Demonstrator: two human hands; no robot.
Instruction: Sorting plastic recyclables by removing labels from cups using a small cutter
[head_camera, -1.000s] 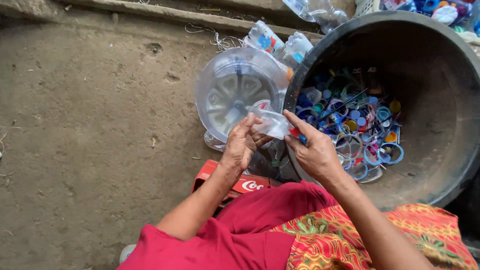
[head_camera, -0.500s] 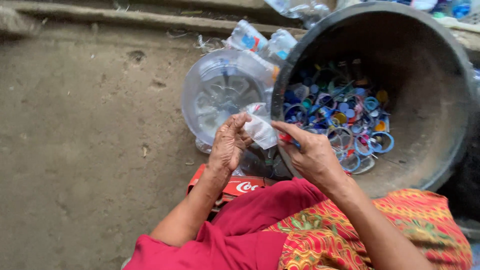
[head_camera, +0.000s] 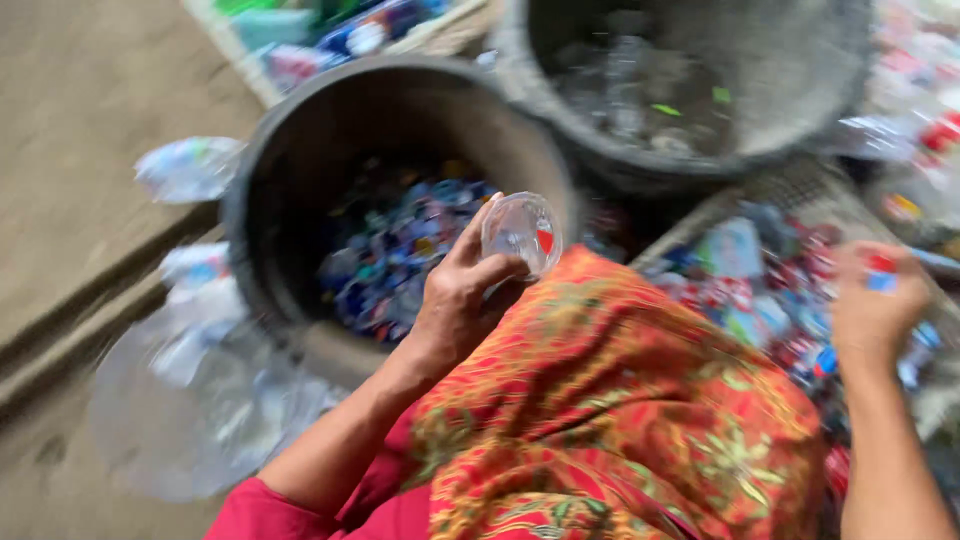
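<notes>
Left hand clamped on clear plastic bottle over dark tub of bottle caps. Right hand blurred, finger state indeterminate. Grey tub behind.

Small clear plastic cup with red patch on side — held in left hand, tilted, round bottom facing camera, positioned above knee in orange patterned cloth, just beside rim of dark round tub. Small red and blue plastic piece — pinched in right hand fingers, blurred, shape not clear.
</notes>
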